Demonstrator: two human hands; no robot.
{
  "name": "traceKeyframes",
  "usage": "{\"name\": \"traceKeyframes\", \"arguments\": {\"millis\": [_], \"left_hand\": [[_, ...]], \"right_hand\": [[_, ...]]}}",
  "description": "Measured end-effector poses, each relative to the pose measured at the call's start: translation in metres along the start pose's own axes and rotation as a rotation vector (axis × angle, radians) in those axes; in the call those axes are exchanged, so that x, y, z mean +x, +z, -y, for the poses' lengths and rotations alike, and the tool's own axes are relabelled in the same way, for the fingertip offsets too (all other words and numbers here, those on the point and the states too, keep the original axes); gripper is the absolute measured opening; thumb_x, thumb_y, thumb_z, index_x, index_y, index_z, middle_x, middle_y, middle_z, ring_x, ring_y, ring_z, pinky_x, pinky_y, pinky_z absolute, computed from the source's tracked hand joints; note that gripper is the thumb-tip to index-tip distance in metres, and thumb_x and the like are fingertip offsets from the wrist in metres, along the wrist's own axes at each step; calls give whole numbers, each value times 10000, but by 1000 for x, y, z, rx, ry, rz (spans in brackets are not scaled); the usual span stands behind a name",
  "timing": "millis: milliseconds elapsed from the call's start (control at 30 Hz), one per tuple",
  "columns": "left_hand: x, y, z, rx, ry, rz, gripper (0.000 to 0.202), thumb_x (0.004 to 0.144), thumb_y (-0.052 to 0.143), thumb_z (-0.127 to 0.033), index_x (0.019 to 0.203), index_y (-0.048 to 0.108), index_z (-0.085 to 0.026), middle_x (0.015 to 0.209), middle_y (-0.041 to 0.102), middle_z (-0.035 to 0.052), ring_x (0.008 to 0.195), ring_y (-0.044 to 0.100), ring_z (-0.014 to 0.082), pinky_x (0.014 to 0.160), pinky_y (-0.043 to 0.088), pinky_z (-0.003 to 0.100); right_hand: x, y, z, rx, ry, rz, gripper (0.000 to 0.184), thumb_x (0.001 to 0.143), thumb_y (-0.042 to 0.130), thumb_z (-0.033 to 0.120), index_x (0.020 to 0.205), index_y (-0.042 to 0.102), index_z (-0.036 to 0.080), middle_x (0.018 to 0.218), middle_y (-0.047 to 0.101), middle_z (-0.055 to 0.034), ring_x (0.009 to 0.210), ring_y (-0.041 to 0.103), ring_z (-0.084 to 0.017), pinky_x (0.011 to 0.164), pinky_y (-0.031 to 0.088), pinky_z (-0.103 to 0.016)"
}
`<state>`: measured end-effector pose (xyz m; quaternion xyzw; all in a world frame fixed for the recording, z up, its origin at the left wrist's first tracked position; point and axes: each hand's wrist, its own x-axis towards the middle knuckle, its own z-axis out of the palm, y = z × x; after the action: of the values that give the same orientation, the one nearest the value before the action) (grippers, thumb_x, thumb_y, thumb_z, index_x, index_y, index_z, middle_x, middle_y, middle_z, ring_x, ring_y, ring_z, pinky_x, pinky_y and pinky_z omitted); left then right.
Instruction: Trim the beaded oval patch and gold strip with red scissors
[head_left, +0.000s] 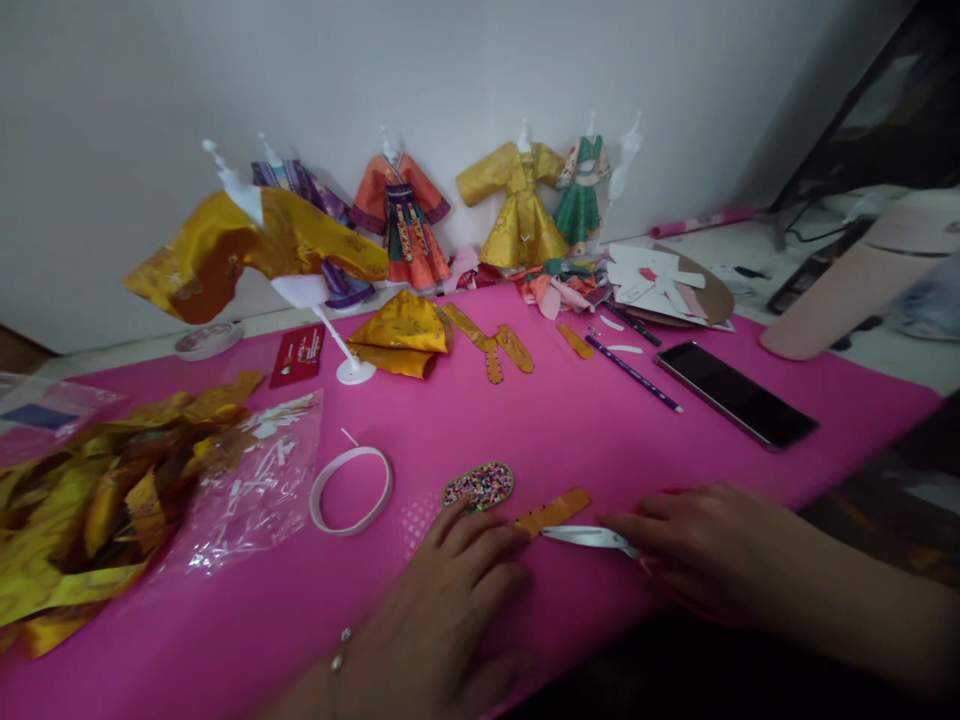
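Note:
My left hand [454, 590] lies low over the pink tabletop with its fingers stretched out. Its fingertips reach the left end of a small golden fabric strip [566, 508] and the lower edge of an oval dish of multicoloured beads [480, 485]; whether they touch the dish I cannot tell. Scissors [581, 537] with pale blades and red handles are in my right hand [697, 545], its fingers wrapped round the handles. The blade tips rest beside the strip, near my left fingertips. Part of the handles is hidden by my right hand.
A white ring [388, 490] and a pile of golden scraps [142, 500] are on the left. Dressed doll stands [405, 220] line the wall. Farther right lie a purple pencil [634, 373], a phone [735, 395] and a pink bottle [847, 280].

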<state>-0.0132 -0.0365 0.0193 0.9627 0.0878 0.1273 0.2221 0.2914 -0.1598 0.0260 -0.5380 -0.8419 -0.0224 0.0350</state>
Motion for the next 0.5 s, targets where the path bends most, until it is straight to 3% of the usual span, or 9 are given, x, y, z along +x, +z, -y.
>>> {"name": "traceKeyframes", "arguments": {"millis": [500], "left_hand": [[0,0,0,-24,-8,-6,398,858,799,-153,1232,676,-211,1442,740,104,1365,645,346,1280,431,641]], "right_hand": [[0,-2,0,41,8,94,498,858,703,41,1302,743,264,938,835,10,711,800,-214,572,504,-335]]}}
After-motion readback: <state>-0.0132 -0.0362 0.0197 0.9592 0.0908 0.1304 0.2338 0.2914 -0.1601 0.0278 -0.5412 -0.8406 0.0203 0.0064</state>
